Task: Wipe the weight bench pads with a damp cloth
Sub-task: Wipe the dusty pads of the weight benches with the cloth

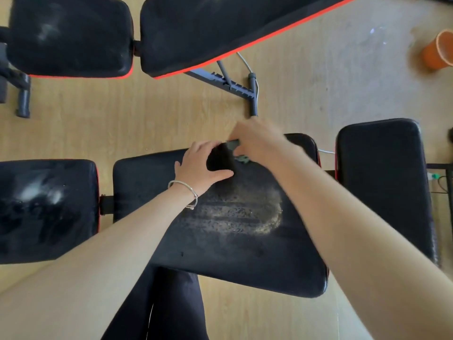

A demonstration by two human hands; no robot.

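Cloth, a small grey-green scrap, lay on the middle bench pad near its far edge, showing only as a crumpled corner below the right hand. That hand was blurred; its fingers were curled over a dark strip at the pad's far rim and seemed to pinch the cloth, though whether they truly gripped it could not be told. From the right fingertips the cloth sat at about 6 o'clock, touching or just beside them. The left hand, with a bracelet at the wrist, was spread wide, thumb and fingers apart, braced on the pad and holding nothing; the cloth lay at about 3 o'clock from its thumb, close by. So the right hand was the nearer. A pale dusty smear ran crosswise over the pad, long axis from 9 to 3 o'clock, at 6 o'clock from the cloth. The wipe to come would probably need to pull toward the body through it. Neighbouring pads looked dusty too.
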